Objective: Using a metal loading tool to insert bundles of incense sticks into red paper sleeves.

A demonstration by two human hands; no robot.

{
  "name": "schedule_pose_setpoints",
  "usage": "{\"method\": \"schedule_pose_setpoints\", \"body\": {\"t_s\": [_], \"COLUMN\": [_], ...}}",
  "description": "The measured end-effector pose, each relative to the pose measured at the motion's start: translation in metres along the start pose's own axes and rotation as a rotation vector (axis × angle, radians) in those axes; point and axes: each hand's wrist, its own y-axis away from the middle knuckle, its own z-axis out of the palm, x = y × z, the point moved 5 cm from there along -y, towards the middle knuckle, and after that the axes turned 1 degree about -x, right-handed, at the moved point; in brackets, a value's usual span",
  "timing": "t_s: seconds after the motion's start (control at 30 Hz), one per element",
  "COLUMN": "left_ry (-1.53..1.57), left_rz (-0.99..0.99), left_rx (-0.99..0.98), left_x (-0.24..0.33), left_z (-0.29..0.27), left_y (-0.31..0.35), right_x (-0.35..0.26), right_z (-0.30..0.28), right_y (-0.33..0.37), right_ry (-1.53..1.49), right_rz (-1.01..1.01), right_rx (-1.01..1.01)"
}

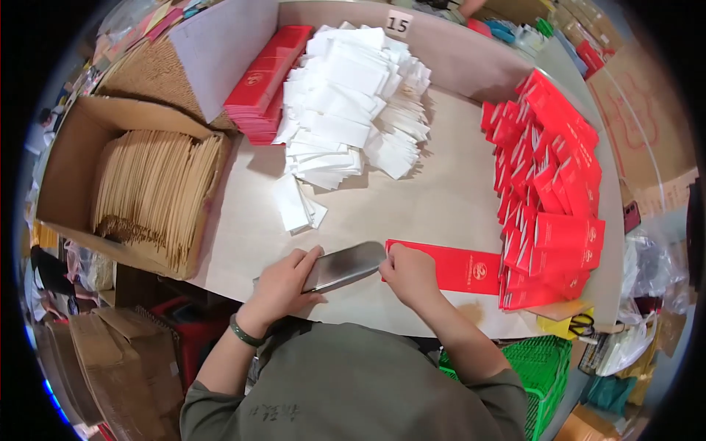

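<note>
A long, shiny dark grey piece with a rounded end point(344, 266) lies slantwise in my left hand point(285, 283), thumb and fingers gripping its near-left part. Its exact kind does not show. My right hand point(409, 270) is closed at the rounded tip, beside the left end of a flat red printed sleeve point(471, 270). What its fingertips pinch is hidden. Ahead of my left hand, a few white folded slips point(292, 203) lie apart from a large heap of white slips point(346, 95).
A carton point(66, 165) of tan upright pieces stands left. Stacked flat red sleeves point(268, 73) lie at the back, near a low partition point(471, 66). Filled-looking red packets point(548, 191) pile up right. Scissors point(581, 323) rest at the near right edge, above a green crate point(540, 378).
</note>
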Motion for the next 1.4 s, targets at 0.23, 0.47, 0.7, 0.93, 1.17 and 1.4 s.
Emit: {"method": "schedule_pose_setpoints", "body": {"t_s": [0.23,0.47,0.7,0.93,1.17,1.4], "left_ry": [0.075,-0.276,-0.265,-0.366,0.637,0.518], "left_rz": [0.368,-0.486,-0.547,-0.520,-0.070,-0.222], "left_rx": [0.108,0.838,0.569,0.674,0.523,0.009], "left_x": [0.004,-0.170,-0.231,-0.222,-0.109,-0.082], "left_z": [-0.010,-0.147,-0.122,-0.147,-0.097,-0.018], "left_y": [-0.010,0.072,0.073,0.081,0.075,0.018], "right_x": [-0.055,-0.131,-0.111,-0.107,-0.081,-0.050], "right_z": [0.013,0.011,0.029,0.007,-0.005,-0.001], "right_y": [-0.004,-0.069,-0.099,-0.037,0.008,0.014], "right_ry": [0.001,0.096,0.171,0.163,-0.038,-0.032], "right_rz": [-0.155,-0.308,-0.438,-0.881,-0.708,-0.670], "right_rx": [-0.078,0.103,0.192,-0.047,0.084,0.073]}}
